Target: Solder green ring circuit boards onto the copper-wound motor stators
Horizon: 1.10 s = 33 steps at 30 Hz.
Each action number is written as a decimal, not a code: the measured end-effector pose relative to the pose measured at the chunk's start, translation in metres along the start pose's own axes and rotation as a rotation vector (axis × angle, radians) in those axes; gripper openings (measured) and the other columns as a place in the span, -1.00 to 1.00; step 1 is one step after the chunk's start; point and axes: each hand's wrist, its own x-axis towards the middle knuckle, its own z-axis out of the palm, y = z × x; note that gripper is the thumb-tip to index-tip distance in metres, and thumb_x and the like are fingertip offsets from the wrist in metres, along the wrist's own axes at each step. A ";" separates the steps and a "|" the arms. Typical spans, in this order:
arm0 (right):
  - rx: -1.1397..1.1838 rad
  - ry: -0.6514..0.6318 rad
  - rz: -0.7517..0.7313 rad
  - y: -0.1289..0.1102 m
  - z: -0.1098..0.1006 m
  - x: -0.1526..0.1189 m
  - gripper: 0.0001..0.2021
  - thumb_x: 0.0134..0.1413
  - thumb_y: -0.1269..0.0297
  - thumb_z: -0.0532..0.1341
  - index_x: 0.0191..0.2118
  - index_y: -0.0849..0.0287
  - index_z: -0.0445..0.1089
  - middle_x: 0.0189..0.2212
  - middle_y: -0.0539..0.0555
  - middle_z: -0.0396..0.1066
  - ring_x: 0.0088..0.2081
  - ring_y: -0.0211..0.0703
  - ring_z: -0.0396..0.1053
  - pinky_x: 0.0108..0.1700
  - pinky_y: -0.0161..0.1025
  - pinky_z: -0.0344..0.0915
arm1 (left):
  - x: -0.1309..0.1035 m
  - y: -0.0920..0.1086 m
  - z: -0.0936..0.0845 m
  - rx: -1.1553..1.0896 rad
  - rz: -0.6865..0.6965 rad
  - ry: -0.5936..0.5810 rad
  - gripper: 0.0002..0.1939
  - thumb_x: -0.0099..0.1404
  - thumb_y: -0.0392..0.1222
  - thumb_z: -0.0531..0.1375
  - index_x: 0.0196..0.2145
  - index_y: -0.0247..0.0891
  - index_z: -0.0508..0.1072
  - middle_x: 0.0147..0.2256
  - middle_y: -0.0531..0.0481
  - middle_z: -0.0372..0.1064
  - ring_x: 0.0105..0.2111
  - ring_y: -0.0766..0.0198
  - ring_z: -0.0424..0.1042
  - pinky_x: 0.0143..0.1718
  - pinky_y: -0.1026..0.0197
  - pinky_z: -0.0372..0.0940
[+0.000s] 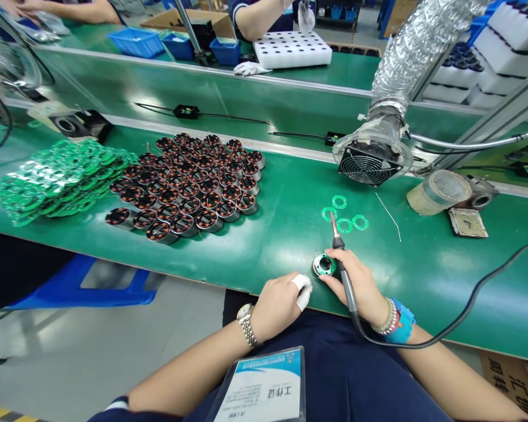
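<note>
My right hand [365,287] has a soldering iron [347,281] between its fingers, the tip pointing away from me. The same thumb and fingertips also grip the sides of a stator [317,267] topped by a green ring board, standing on the bench. Just left of it is my left hand [284,302], closed, with white covers on the thumb and a finger pressed together; whatever they may pinch is hidden. Beyond the iron's tip lie several loose green ring boards [359,222].
Rows of copper-wound stators [189,206] stand to the left, beside stacked green board panels [57,181]. A fan on a foil duct [365,164] hangs ahead. Solder wire [389,218], a tub [440,192] and a sponge tray [467,223] lie right. Co-workers' hands show across the partition.
</note>
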 end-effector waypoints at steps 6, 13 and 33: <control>0.001 0.017 -0.023 0.000 0.003 -0.001 -0.65 0.09 0.33 0.18 0.00 0.12 0.16 -0.15 0.16 0.35 -0.14 -0.06 0.35 -0.10 -0.08 0.35 | 0.001 -0.012 -0.017 -0.234 0.134 -0.159 -0.82 0.28 -0.20 0.05 -0.37 -0.24 0.44 -0.45 0.00 0.42 -0.49 0.32 0.36 -0.43 0.32 0.21; -0.006 0.023 -0.031 0.000 0.003 0.000 -0.64 0.08 0.32 0.18 0.01 0.12 0.15 -0.16 0.16 0.36 -0.17 -0.07 0.36 -0.13 -0.10 0.36 | 0.024 -0.041 -0.020 -0.115 0.216 -0.024 -0.78 0.22 -0.30 0.04 -0.23 -0.22 0.45 -0.32 -0.08 0.43 -0.35 0.27 0.38 -0.28 0.28 0.25; 0.086 0.053 -0.090 -0.010 -0.006 0.022 -0.75 0.09 0.49 0.10 -0.11 0.10 0.22 -0.32 0.06 0.35 -0.25 -0.16 0.31 -0.19 -0.18 0.32 | 0.051 -0.018 -0.005 -1.273 -0.353 -0.113 -0.74 -0.05 -0.18 0.33 -0.47 -0.37 0.37 -0.57 0.05 0.36 -0.56 0.40 0.37 -0.44 0.31 0.31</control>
